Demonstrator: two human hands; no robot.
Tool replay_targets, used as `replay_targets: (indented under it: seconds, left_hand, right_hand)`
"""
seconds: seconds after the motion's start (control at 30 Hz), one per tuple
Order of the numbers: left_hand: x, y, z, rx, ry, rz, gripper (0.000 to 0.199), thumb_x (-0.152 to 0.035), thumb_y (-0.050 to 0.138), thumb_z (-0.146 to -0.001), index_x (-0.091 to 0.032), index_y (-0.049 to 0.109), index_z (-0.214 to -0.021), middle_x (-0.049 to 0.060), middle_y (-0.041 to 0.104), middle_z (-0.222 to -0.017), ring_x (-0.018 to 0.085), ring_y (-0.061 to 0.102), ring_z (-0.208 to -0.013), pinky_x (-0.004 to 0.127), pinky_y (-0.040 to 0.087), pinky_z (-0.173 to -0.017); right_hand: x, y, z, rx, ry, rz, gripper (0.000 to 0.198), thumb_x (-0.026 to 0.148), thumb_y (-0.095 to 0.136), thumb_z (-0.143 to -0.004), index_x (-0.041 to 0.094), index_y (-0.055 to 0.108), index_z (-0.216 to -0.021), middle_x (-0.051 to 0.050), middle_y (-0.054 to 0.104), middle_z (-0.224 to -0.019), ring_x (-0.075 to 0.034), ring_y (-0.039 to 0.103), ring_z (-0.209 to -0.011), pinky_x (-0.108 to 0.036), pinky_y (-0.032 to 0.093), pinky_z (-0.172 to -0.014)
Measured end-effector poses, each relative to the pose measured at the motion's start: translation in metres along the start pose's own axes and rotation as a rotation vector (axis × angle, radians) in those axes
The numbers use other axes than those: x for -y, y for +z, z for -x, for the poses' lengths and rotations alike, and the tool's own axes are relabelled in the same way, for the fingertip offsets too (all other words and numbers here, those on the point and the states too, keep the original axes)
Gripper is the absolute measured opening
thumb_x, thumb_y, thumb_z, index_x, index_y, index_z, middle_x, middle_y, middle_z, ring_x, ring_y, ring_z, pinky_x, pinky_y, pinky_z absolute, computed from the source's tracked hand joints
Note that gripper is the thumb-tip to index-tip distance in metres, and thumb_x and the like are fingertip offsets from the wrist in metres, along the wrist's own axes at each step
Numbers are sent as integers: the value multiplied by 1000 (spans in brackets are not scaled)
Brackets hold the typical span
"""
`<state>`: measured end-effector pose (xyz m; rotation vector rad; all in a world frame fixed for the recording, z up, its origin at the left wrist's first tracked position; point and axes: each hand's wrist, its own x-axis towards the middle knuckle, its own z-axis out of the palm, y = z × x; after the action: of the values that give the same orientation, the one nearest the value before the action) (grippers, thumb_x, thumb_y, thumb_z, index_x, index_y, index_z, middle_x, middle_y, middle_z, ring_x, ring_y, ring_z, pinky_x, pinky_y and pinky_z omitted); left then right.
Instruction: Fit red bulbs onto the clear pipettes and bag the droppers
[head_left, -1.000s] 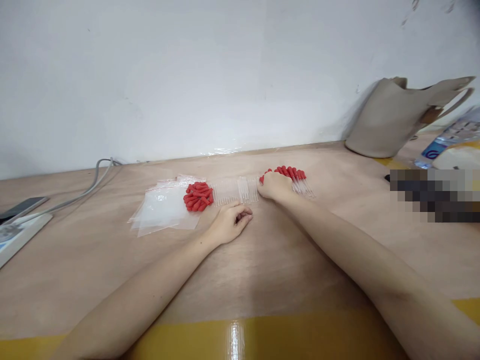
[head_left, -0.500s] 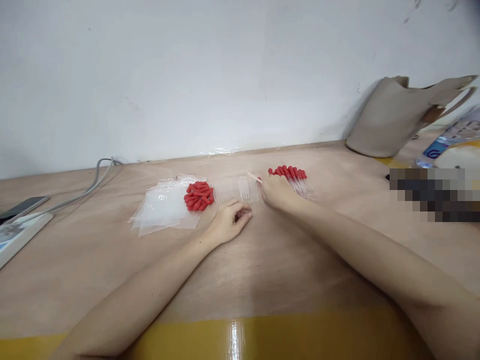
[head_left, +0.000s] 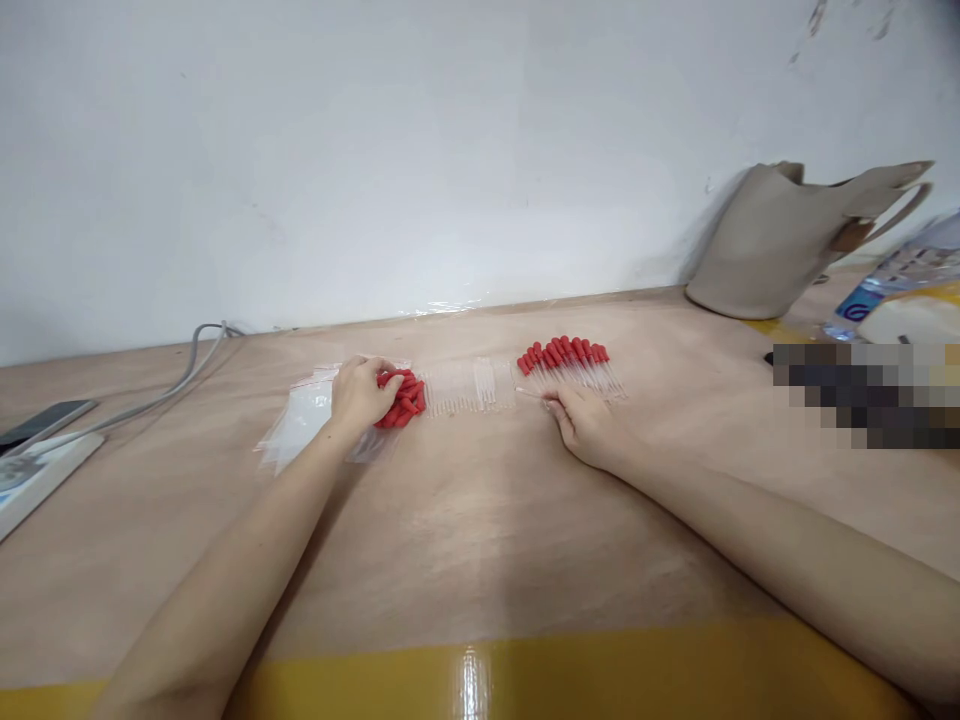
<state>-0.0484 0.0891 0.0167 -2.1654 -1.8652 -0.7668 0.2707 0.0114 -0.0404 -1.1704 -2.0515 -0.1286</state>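
Note:
My left hand (head_left: 361,398) reaches over a pile of red rubber dropper bulbs (head_left: 405,405), its thumb and fingers closed around one at the pile's left side. Under that hand lie clear plastic zip bags (head_left: 304,415). Between the fingertips of my right hand (head_left: 589,420) is a thin clear glass dropper tube (head_left: 531,392), its tip pointing left. Just beyond, assembled droppers (head_left: 574,355) with red bulbs lie side by side in a fanned row. Loose clear tubes (head_left: 465,388) are lined up between the bulb pile and my right hand.
A beige bag (head_left: 780,240) leans by the wall at the right, with a plastic bottle (head_left: 859,305) beside it. To the left, a phone (head_left: 49,420), a white box (head_left: 52,475) and a grey cable (head_left: 184,375) lie on the wooden table (head_left: 465,540). Yellow tape runs along the front edge.
My left hand has moved left from beside the loose tubes onto the bulb pile. My right hand has drawn back from the assembled droppers toward me and now holds a clear tube.

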Motion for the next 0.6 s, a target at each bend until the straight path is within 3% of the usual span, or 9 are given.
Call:
replay_targets:
  seconds: [0.23,0.43,0.5,0.6]
  left_hand:
    - [1,2,-2,55,-32,-25,24,-38,51,-76,-17,64,-77,8,63,-84,23,56,-82,33,44,-75]
    - [-13,-20,-3,81,-70,75,20,-36,53,-75,-17,59,-74,5,66,-81,21,58,-75,30,43,-68]
    - [-24,-25,1,123,-59,173,20,-37,55,-74,-17,58,-73,5,65,-75,19,58,-70,29,43,-64]
    - [-47,-22,15,231,47,505,25,-39,54,-77,-15,57,-80,4,64,-72,15,58,-62,25,44,-58]
  right_hand:
    - [-1,1,-1,30,22,-71,18,18,36,-88,16,53,-90,-9,63,-83,-21,58,-76,-33,44,-68]
    - [-1,2,0,-31,-1,-89,23,18,35,-88,17,52,-103,-9,64,-89,-20,59,-79,-32,45,-70]
    - [-1,2,1,-32,-17,-98,25,18,35,-89,17,51,-108,-9,63,-92,-20,59,-81,-32,45,-72]
    - [0,0,0,-18,-2,-105,22,20,36,-89,17,53,-103,-9,62,-91,-20,58,-83,-32,45,-73]
